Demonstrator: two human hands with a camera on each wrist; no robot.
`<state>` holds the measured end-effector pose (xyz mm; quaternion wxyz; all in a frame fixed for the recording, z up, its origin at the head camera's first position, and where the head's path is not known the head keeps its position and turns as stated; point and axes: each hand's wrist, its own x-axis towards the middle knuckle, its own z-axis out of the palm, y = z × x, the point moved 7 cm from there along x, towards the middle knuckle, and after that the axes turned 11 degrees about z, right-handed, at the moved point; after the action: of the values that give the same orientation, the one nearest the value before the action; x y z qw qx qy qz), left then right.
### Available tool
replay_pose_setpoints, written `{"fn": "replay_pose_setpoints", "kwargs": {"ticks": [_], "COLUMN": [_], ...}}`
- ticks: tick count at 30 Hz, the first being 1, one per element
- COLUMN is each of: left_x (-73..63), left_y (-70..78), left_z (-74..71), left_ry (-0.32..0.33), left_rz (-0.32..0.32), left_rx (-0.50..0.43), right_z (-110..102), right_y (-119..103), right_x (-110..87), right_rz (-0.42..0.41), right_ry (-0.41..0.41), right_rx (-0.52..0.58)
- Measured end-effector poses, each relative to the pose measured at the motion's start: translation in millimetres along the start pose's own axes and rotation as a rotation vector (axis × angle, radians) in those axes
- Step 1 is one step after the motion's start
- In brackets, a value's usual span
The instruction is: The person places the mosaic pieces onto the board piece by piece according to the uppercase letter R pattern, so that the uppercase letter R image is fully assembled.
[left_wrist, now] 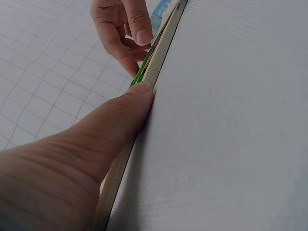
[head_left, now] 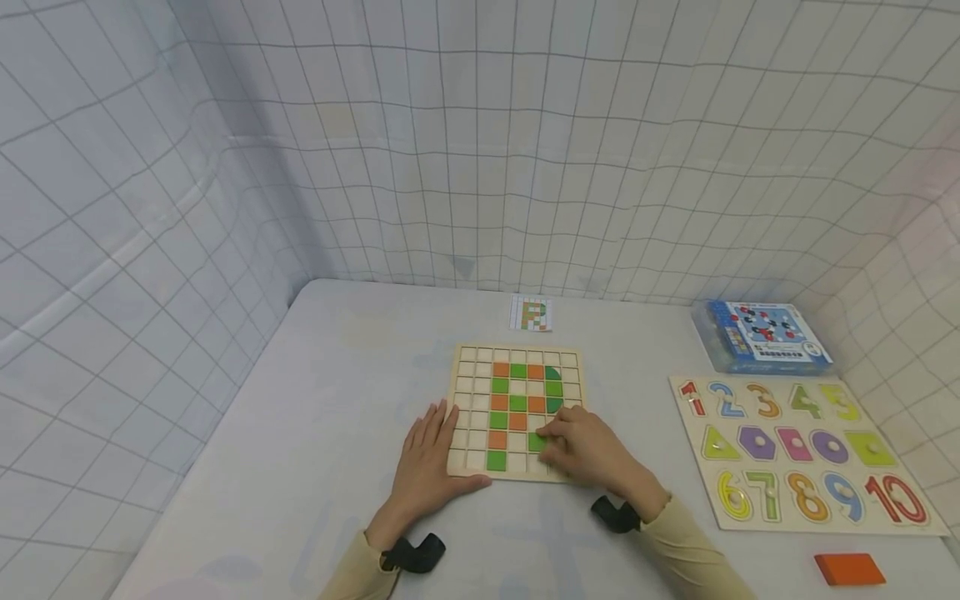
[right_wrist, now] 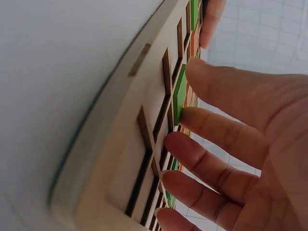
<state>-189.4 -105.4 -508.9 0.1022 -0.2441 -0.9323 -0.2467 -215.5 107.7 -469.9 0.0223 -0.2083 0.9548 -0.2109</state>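
Note:
A wooden grid board (head_left: 459,462) lies on the table, bearing green and orange square tiles and green rounded ones arranged like a letter R. My left hand (head_left: 426,467) rests at its lower left corner, fingers straight along the left side and thumb along the near edge. In the left wrist view that thumb (left_wrist: 122,108) presses the board's edge. Over the lower right cells, my right hand (head_left: 588,446) pinches a green square tile (right_wrist: 179,94) between thumb and index finger. The tile sits slightly raised over its cell; its far side is hidden. The other fingers are spread above the grid.
Behind the board lies a small pattern card (head_left: 531,313) with a similar tile figure. To the right are a number-and-shape puzzle board (head_left: 757,454), a blue boxed set (head_left: 772,333) and an orange block (head_left: 850,569). Grid-patterned curtains (head_left: 510,167) enclose the table.

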Motion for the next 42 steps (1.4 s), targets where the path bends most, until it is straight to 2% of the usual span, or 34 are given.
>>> {"fn": "replay_pose_setpoints", "kwargs": {"ticks": [5,11,14,21,29,36,42], "left_x": [0.2,0.8,1.1,1.5,1.8,1.9,1.3], "left_y": [-0.9,-0.9,-0.7,-1.3,-2.8,-2.3,-3.5], "left_z": [0.6,1.3,1.2,1.8,1.3,0.4,1.2], "left_ry": [-0.010,-0.027,-0.024,-0.028,-0.036,-0.025,-0.027], "left_rz": [-0.008,-0.023,-0.020,-0.022,-0.028,-0.019,-0.023], "left_rx": [-0.008,-0.023,-0.022,-0.027,-0.026,-0.026,-0.019], "right_z": [-0.1,-2.9,-7.3,-21.3,-24.5,-27.4,-26.1], "right_y": [0.4,6.1,11.5,25.9,40.5,51.1,58.6], "right_x": [-3.1,-9.2,-13.8,-27.7,-49.9,-65.0,-71.7], "right_rz": [-0.036,-0.059,-0.056,-0.064,0.019,0.076,0.127], "right_ry": [-0.028,-0.014,0.026,0.175,0.182,0.188,0.153], "right_rx": [0.000,0.020,0.041,0.126,0.107,0.024,-0.047]}}
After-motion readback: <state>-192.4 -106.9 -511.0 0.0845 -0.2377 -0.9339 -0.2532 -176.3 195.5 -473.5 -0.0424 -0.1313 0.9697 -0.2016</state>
